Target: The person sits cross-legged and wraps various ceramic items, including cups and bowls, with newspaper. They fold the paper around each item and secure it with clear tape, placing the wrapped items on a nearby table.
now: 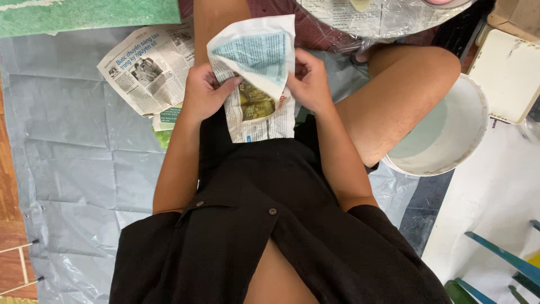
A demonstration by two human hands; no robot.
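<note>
A grey plastic sheet (73,163) covers the floor; at right stands a white bucket (450,135), at far left lies a newspaper (149,67). Over the lap, the left hand (203,93) and right hand (308,84) pinch a folded newspaper piece (256,67) by its edges.
</note>
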